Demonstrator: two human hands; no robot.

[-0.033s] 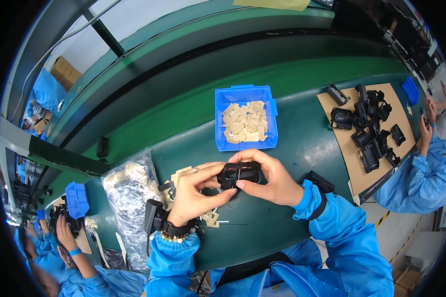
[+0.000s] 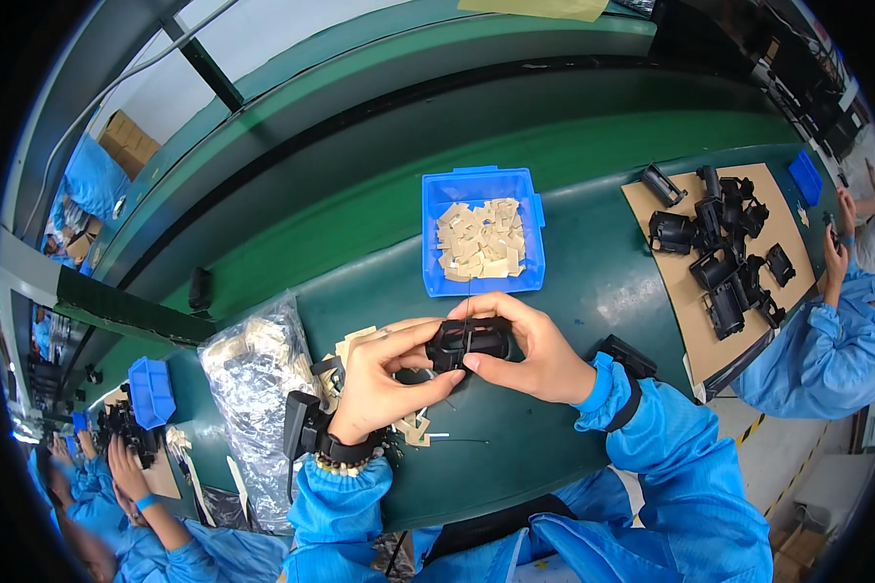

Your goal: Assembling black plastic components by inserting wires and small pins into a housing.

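Note:
Between my two hands is a black plastic housing point(image 2: 491, 337) with rounded ends, held above the table's near half. A thin dark strand runs up across its middle; I cannot tell whether it is a wire or a tie. My left hand point(image 2: 384, 381) grips the left end, fingers on the far side and thumb low at the front. At the other end, my right hand point(image 2: 544, 358) pinches with its thumb against the front face and its fingers behind. Beige paper pieces point(image 2: 413, 429) lie partly hidden under my left hand. The housing's underside is hidden.
Beyond my hands stands a blue bin point(image 2: 435, 262) of beige pieces. Left is a clear plastic bag point(image 2: 253, 418). Several black housings point(image 2: 715, 267) lie on cardboard point(image 2: 671, 282) at right; a black part point(image 2: 628, 357) sits by my right wrist. Co-workers' hands point(image 2: 126, 471) show at both sides.
My hands and the housing stay in place. At the left, a co-worker's hand has shifted slightly.

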